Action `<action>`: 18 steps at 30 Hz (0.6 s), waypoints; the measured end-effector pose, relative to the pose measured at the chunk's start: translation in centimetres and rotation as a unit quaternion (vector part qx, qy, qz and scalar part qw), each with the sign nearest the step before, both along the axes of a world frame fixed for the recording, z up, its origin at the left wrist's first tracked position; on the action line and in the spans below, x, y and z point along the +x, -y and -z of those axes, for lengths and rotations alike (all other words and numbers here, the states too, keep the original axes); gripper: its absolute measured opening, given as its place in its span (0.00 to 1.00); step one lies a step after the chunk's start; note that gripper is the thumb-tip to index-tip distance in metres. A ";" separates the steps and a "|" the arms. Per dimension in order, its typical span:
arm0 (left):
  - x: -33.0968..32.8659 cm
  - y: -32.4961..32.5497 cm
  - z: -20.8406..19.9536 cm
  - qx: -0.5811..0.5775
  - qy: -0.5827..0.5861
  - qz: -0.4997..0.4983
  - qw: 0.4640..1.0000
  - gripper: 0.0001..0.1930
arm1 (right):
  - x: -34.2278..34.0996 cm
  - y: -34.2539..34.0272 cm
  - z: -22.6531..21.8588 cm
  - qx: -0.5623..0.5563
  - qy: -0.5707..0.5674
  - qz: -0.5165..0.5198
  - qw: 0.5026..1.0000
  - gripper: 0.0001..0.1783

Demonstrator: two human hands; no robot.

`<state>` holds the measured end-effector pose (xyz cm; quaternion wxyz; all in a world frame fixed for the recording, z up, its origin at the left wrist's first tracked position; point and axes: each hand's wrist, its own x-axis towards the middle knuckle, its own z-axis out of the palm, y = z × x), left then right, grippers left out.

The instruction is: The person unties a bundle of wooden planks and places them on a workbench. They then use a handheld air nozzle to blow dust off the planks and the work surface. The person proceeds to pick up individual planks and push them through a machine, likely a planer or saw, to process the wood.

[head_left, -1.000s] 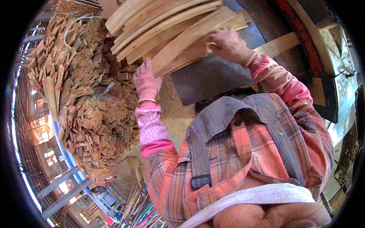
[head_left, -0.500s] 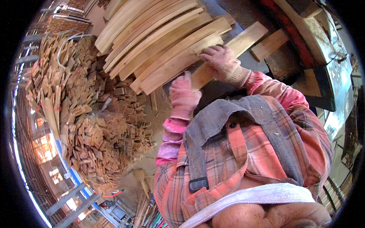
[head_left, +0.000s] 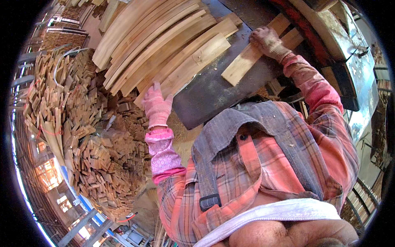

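My left hand [head_left: 156,106], in a pink work glove, rests against the near left end of a pale wooden plank [head_left: 196,60], fingers stretched and thumb apart. That plank is the nearest in a row of planks [head_left: 154,49] laid side by side. My right hand [head_left: 266,40], in a dusty glove, is closed over a shorter board [head_left: 238,68] lying slantwise on the dark metal tabletop [head_left: 205,99]. Its fingers bend over the board's top. Another short board [head_left: 293,39] lies just right of that hand.
A large heap of wood offcuts [head_left: 78,107] fills the left side. At the right stand a red-edged machine part [head_left: 306,31] and a shiny metal panel [head_left: 362,86]. Blue-and-white equipment [head_left: 131,236] sits at the lower left.
My right hand has moved right and away from the plank row, and the short board lies farther right. My left hand has moved left to the nearest plank's end.
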<state>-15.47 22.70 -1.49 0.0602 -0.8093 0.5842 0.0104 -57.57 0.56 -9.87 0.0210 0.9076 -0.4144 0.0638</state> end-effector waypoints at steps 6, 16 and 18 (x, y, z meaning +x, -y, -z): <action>-1.2 -2.1 -1.7 -0.044 -0.046 0.109 0.992 0.23 | -3.1 1.5 -0.1 -0.029 -0.001 0.021 0.999 0.12; -8.7 1.2 1.2 -0.007 -0.487 0.006 0.874 0.16 | 4.8 -4.0 -6.3 -0.089 0.245 0.023 0.965 0.15; -10.4 2.2 2.0 -0.050 -0.466 0.043 0.882 0.17 | 8.8 -7.1 -6.8 -0.013 0.209 -0.082 0.974 0.16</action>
